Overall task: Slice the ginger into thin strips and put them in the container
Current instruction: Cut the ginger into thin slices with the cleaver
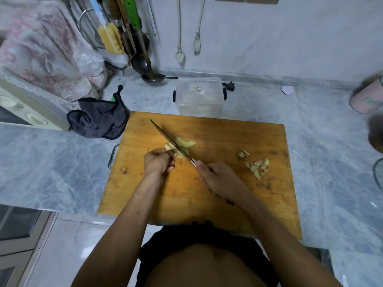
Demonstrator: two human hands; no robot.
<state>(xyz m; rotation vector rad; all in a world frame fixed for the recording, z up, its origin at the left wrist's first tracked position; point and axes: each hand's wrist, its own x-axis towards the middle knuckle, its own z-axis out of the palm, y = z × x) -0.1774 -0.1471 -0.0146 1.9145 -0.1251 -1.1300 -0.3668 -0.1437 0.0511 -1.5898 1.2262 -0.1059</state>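
Note:
Pale yellow ginger (184,143) lies on the wooden cutting board (217,193), left of its middle. My left hand (158,162) pinches the ginger's near end with curled fingers. My right hand (218,179) grips the handle of a knife (170,139), forefinger along its top. The blade runs diagonally up-left across the ginger. A small heap of ginger scraps (258,165) sits on the board's right side. A clear plastic container (200,97) with black clips stands just behind the board, with a tiny bit of ginger inside.
A dark cloth (97,119) lies left of the board beside a cream appliance (27,110). Ladles (153,76) and utensils hang at the back wall. A pink cup (366,98) stands at the right edge. Marble counter (51,162) surrounds the board.

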